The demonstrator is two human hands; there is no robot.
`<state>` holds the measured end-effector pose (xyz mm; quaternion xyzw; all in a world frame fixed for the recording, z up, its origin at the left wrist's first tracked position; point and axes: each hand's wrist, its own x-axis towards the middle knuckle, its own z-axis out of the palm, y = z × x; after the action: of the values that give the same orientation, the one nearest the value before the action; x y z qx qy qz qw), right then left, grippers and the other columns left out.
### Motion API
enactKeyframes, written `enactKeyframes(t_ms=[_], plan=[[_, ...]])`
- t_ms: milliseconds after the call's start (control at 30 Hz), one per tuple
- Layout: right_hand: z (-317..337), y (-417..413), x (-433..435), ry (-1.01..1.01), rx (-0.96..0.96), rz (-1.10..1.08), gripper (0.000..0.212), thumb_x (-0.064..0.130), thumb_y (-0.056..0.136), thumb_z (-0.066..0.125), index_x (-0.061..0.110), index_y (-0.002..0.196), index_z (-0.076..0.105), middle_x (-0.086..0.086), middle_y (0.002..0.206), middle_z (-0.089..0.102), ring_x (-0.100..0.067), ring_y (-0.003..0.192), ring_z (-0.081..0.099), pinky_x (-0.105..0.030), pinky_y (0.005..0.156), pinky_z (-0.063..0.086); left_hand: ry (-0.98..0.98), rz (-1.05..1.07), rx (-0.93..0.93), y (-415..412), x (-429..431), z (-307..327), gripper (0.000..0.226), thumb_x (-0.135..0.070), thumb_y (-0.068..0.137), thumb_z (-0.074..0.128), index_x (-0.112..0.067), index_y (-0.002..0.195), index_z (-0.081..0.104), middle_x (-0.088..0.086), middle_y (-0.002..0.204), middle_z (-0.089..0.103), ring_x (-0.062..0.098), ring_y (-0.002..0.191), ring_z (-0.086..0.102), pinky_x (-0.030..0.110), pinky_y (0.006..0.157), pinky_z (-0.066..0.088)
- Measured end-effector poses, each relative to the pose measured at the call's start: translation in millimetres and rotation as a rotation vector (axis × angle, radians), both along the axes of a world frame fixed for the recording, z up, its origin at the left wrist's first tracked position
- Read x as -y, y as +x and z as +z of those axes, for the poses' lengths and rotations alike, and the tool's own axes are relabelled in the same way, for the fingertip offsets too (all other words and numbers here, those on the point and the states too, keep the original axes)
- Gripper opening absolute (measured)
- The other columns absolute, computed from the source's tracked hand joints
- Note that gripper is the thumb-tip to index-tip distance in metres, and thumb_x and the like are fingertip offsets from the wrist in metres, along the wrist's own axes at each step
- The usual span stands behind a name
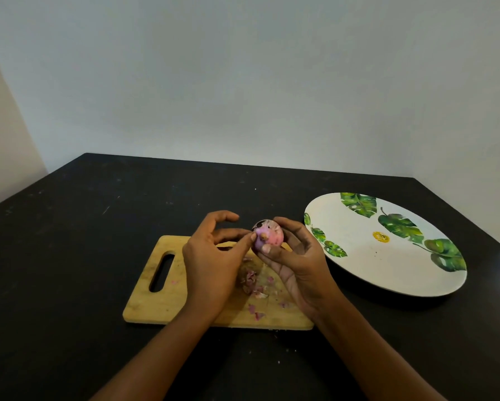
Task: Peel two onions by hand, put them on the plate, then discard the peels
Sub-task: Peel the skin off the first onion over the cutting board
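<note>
right hand [298, 264]: fingers curled round onion [270, 234], above cutting board [153, 302] | left hand [211, 264]: fingertips pinching onion's 9 o'clock side | peels [253, 280]: on board | plate [387, 270]: 3 o'clock from board

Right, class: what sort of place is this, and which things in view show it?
Probably a home kitchen or dining corner: a wooden cutting board strewn with peels on a dark table, a leaf-patterned plate beside it, and an onion held above the board.
</note>
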<state>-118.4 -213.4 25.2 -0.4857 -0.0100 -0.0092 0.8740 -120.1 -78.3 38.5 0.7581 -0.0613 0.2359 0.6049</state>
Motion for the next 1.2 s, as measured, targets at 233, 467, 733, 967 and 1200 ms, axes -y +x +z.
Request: enactKeyframes(t_ms=[233, 467, 733, 967, 1200], plan=[[0.4, -2.1, -1.2, -0.057, 0.004, 0.016, 0.057, -0.002, 0.056, 0.077, 0.013, 0.109, 0.063, -0.012, 0.117, 0.065, -0.03, 0.104, 0.068, -0.035, 0.075, 0.059, 0.033, 0.002, 0.004, 0.9, -1.0, -0.1, 0.048, -0.011, 0.071, 0.077, -0.028, 0.106, 0.048, -0.012, 0.076, 0.066, -0.006, 0.076, 0.063, 0.006, 0.061, 0.047], [-1.0, -3.2, -3.0, -0.07, 0.011, 0.044, 0.054, 0.001, 0.056, 0.084, 0.017, 0.105, 0.067, -0.012, 0.118, 0.066, -0.031, 0.105, 0.067, -0.038, 0.078, 0.058, 0.051, 0.002, -0.008, 1.0, -1.2, -0.7, 0.06, -0.005, 0.066, 0.077, -0.025, 0.106, 0.038, -0.008, 0.072, 0.064, -0.004, 0.071, 0.062, 0.006, 0.061, 0.046], [5.5, -0.9, -0.8, 0.151, -0.048, 0.05, 0.049, -0.007, 0.063, 0.072, 0.008, 0.109, 0.064, -0.019, 0.118, 0.063, -0.038, 0.103, 0.067, -0.038, 0.074, 0.06, 0.061, 0.056, 0.001, 6.4, -10.2, 1.9, 0.059, 0.0, 0.067, 0.076, -0.023, 0.105, 0.037, -0.007, 0.073, 0.063, -0.01, 0.072, 0.059, -0.003, 0.065, 0.039], [8.5, 0.6, 2.3, 0.236, -0.057, 0.073, 0.05, -0.007, 0.068, 0.074, 0.004, 0.115, 0.062, -0.026, 0.125, 0.058, -0.039, 0.101, 0.068, -0.037, 0.072, 0.06, 0.215, 0.152, 0.011, 16.0, -17.9, -3.3, 0.049, -0.01, 0.075, 0.073, -0.031, 0.104, 0.041, -0.013, 0.085, 0.064, 0.0, 0.075, 0.062, 0.012, 0.068, 0.048], [9.2, 1.6, 2.1, 0.225, -0.054, 0.055, 0.047, -0.003, 0.071, 0.062, 0.005, 0.117, 0.06, -0.024, 0.123, 0.058, -0.037, 0.098, 0.069, -0.037, 0.075, 0.06, 0.342, 0.156, 0.083, 15.0, -13.7, -7.1, 0.01, -0.018, 0.085, 0.063, -0.024, 0.09, 0.057, -0.006, 0.085, 0.064, 0.009, 0.081, 0.061, 0.025, 0.068, 0.05]])
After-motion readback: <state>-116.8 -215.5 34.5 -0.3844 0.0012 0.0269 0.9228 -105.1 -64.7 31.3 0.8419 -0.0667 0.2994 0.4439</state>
